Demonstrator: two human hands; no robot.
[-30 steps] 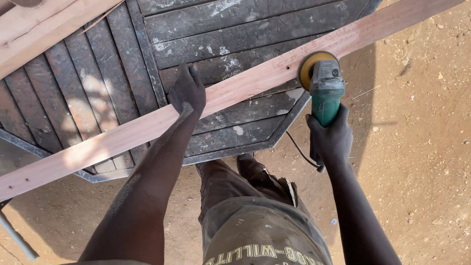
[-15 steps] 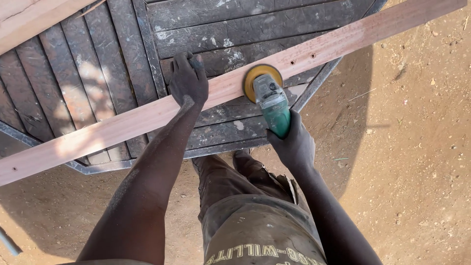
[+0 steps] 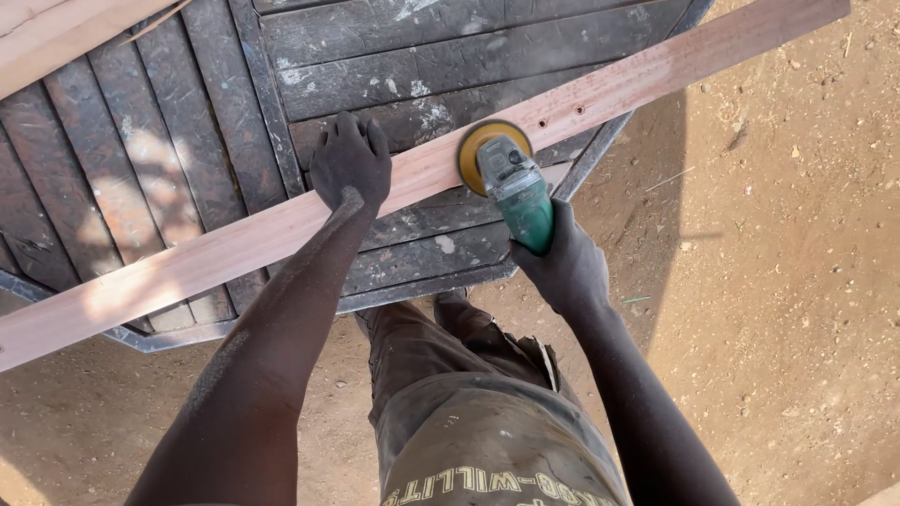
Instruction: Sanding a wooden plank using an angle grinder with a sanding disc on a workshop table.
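A long reddish wooden plank (image 3: 216, 248) lies slantwise across a dark slatted metal table (image 3: 169, 112). My left hand (image 3: 351, 161) presses flat on the plank near its middle. My right hand (image 3: 562, 267) grips the green body of an angle grinder (image 3: 514, 187). Its yellow sanding disc (image 3: 476, 150) rests on the plank just right of my left hand. Sawdust coats my left forearm.
A second pale plank (image 3: 66, 33) crosses the table's top left corner. The table's metal rim (image 3: 441, 281) runs in front of my legs. Sandy ground (image 3: 787, 281) with small chips lies to the right and below. Two small holes mark the plank near the disc.
The grinder has slid left along the plank, from near the table's right edge to close beside my left hand. My left hand has stayed pressed on the plank.
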